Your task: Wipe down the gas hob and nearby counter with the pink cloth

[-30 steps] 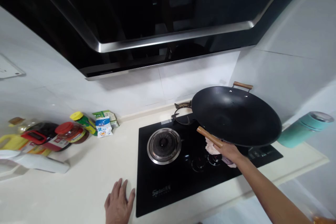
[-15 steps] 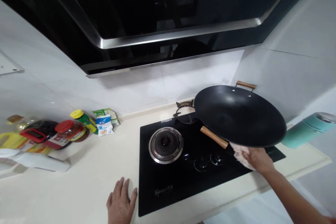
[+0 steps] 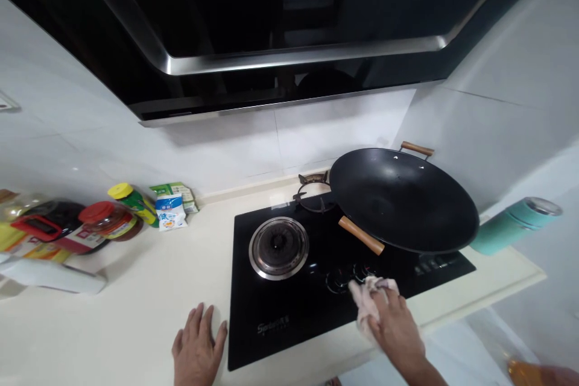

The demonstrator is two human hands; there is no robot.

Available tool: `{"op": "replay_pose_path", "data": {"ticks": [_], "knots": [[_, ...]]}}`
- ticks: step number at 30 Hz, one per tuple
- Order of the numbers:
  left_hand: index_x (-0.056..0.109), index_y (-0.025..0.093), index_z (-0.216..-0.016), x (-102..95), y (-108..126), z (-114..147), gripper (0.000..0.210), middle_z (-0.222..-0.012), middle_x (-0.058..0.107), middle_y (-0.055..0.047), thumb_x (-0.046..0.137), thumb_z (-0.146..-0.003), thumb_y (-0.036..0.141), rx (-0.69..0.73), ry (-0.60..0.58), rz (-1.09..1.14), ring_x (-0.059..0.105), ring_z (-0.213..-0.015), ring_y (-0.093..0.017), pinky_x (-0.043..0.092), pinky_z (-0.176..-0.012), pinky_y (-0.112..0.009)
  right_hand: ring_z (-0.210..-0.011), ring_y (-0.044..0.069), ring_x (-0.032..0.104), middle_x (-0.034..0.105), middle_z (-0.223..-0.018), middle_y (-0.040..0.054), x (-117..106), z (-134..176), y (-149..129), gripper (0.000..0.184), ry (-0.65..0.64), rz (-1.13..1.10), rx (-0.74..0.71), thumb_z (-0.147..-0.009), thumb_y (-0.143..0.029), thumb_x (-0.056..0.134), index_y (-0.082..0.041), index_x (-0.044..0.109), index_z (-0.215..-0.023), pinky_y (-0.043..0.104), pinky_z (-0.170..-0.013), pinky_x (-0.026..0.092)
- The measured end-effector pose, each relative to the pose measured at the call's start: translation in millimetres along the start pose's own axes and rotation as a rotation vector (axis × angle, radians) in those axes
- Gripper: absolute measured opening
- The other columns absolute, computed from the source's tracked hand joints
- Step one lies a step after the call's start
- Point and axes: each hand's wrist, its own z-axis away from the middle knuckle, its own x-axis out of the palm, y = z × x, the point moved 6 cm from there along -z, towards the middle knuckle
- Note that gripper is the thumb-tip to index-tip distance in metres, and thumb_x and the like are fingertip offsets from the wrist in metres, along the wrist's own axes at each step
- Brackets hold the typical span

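My right hand (image 3: 394, 324) grips a pale pink cloth (image 3: 365, 304) at the front edge of the black glass gas stove (image 3: 312, 313), just below the control knobs (image 3: 338, 281). Resting flat on the cream countertop, my left hand (image 3: 199, 344) has its fingers spread beside the stove's left edge. A large black wok (image 3: 407, 205) with wooden handles sits over the right burner, tilted somewhat. The left burner (image 3: 278, 247) is uncovered, with a steel ring around it. Its pan support (image 3: 315, 193) lies at the back of the stove, beside the wok.
A mint-green thermos (image 3: 515, 226) stands right of the wok. Along the left wall are a red-lidded jar (image 3: 113, 221), a yellow-capped green bottle (image 3: 134, 204), seasoning packets (image 3: 170, 212), a dark bottle with a red handle (image 3: 63, 226) and a white bottle (image 3: 52, 274). The range hood (image 3: 289, 63) overhangs the stove.
My right hand has moved left with the cloth, from under the wok's front rim to near the knobs. My left hand stays flat on the counter. The view has shifted slightly.
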Motion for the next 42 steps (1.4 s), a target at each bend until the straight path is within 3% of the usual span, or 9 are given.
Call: {"op": "replay_pose_path", "data": {"ticks": [6, 13, 16, 21, 27, 33, 36, 39, 42], "knots": [[0.058, 0.014, -0.14, -3.4, 1, 1, 0.067, -0.159, 0.049, -0.016, 0.027, -0.097, 0.054, 0.008, 0.004, -0.014, 0.037, -0.151, -0.032, 0.033, -0.12, -0.055, -0.129, 0.031, 0.051, 0.058, -0.141, 0.0069, -6, -9, -56, 0.056, -0.102, -0.174, -0.127, -0.073, -0.015, 0.062, -0.029, 0.067, -0.127, 0.047, -0.114, 0.04], [0.058, 0.017, -0.14, -0.2, -3, -1, 0.064, -0.158, 0.05, -0.016, 0.029, -0.097, 0.055, 0.018, 0.014, 0.001, 0.038, -0.151, -0.032, 0.034, -0.119, -0.056, -0.123, 0.024, 0.059, 0.067, -0.129, 0.0038, -27, -18, -54, 0.053, -0.231, -0.526, -0.141, -0.074, -0.014, 0.056, -0.03, 0.067, -0.123, 0.04, -0.11, 0.047], [0.058, 0.017, -0.139, 1.1, -3, -2, 0.064, -0.157, 0.05, -0.016, 0.029, -0.096, 0.055, 0.02, 0.021, -0.001, 0.038, -0.15, -0.032, 0.034, -0.119, -0.056, -0.125, 0.025, 0.058, 0.065, -0.131, 0.0048, -46, -17, -50, 0.051, -0.153, -0.568, -0.208, -0.075, -0.015, 0.058, -0.029, 0.068, -0.123, 0.04, -0.109, 0.047], [0.058, 0.017, -0.138, -1.0, -2, -3, 0.065, -0.158, 0.049, -0.016, 0.027, -0.096, 0.057, 0.014, 0.016, -0.008, 0.038, -0.151, -0.032, 0.034, -0.119, -0.056, -0.119, 0.033, 0.055, 0.057, -0.144, 0.008, -72, -42, -26, 0.043, 0.069, -0.275, -0.115, -0.078, -0.018, 0.063, -0.028, 0.07, -0.119, 0.051, -0.101, 0.048], [0.058, 0.015, -0.139, -4.6, 0, -4, 0.071, -0.158, 0.049, -0.017, 0.023, -0.096, 0.06, 0.013, -0.003, 0.002, 0.038, -0.15, -0.033, 0.034, -0.119, -0.058, -0.126, 0.03, 0.057, 0.059, -0.145, 0.0057, -44, -19, 7, 0.053, -0.175, -0.217, -0.135, -0.071, -0.012, 0.059, -0.029, 0.071, -0.12, 0.046, -0.104, 0.049], [0.058, 0.017, -0.139, -5.9, 2, -5, 0.067, -0.158, 0.049, -0.016, 0.026, -0.096, 0.058, -0.002, -0.021, -0.005, 0.037, -0.151, -0.032, 0.033, -0.121, -0.056, -0.104, 0.029, 0.072, 0.076, -0.117, 0.0084, -46, 36, 112, 0.044, -0.438, -0.278, 0.111, -0.082, -0.037, 0.056, -0.029, 0.074, -0.121, 0.039, -0.087, 0.056], [0.058, 0.016, -0.139, -5.8, 3, -5, 0.066, -0.158, 0.048, -0.017, 0.027, -0.096, 0.056, 0.005, -0.017, -0.01, 0.036, -0.152, -0.032, 0.032, -0.12, -0.057, -0.104, 0.03, 0.071, 0.073, -0.121, 0.0106, -67, 5, 155, 0.048, -0.195, -0.257, 0.21, -0.09, -0.052, 0.048, -0.028, 0.068, -0.127, 0.04, -0.085, 0.055], [0.057, 0.016, -0.139, -5.9, 3, -4, 0.066, -0.158, 0.048, -0.017, 0.028, -0.096, 0.056, 0.01, -0.012, -0.012, 0.036, -0.152, -0.032, 0.033, -0.12, -0.057, -0.127, 0.034, 0.058, 0.061, -0.14, 0.0153, -75, -47, 160, 0.058, 0.084, -0.183, 0.229, -0.091, -0.057, 0.044, -0.023, 0.062, -0.134, 0.046, -0.099, 0.05], [0.056, 0.016, -0.139, -6.8, 3, -4, 0.067, -0.158, 0.048, -0.017, 0.026, -0.095, 0.057, 0.005, -0.014, -0.01, 0.037, -0.151, -0.032, 0.033, -0.12, -0.056, -0.13, 0.04, 0.052, 0.051, -0.151, 0.0163, -55, -84, 144, 0.057, 0.036, -0.016, 0.32, -0.091, -0.053, 0.046, -0.024, 0.062, -0.138, 0.057, -0.101, 0.045]]}}
